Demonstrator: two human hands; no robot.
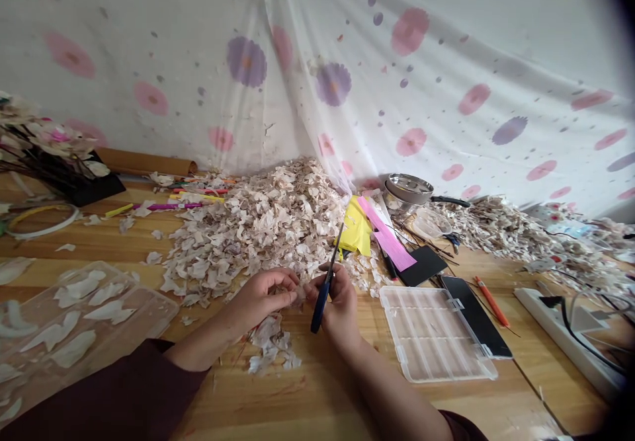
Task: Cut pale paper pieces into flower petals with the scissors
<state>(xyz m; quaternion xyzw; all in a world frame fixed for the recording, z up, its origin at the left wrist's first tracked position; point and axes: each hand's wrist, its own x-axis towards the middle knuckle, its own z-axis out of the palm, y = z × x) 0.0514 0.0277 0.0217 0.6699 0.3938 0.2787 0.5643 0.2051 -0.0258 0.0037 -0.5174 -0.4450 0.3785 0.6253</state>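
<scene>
My right hand (340,305) is closed around the blue handles of a pair of scissors (326,282), whose dark blades point up and away toward the big heap of pale petal-shaped scraps (262,223). My left hand (265,293) pinches a small pale scrap (299,293) right beside the scissors, its fingertips meeting the right hand's. A few cut scraps (272,348) lie on the wooden table (297,401) just below both hands.
A clear compartment box (434,332) sits to the right, with a phone (476,315), a black card and an orange pen beyond it. Yellow and pink paper (370,229), a metal pot (409,190), a plastic tray (74,315) at left, a power strip at right.
</scene>
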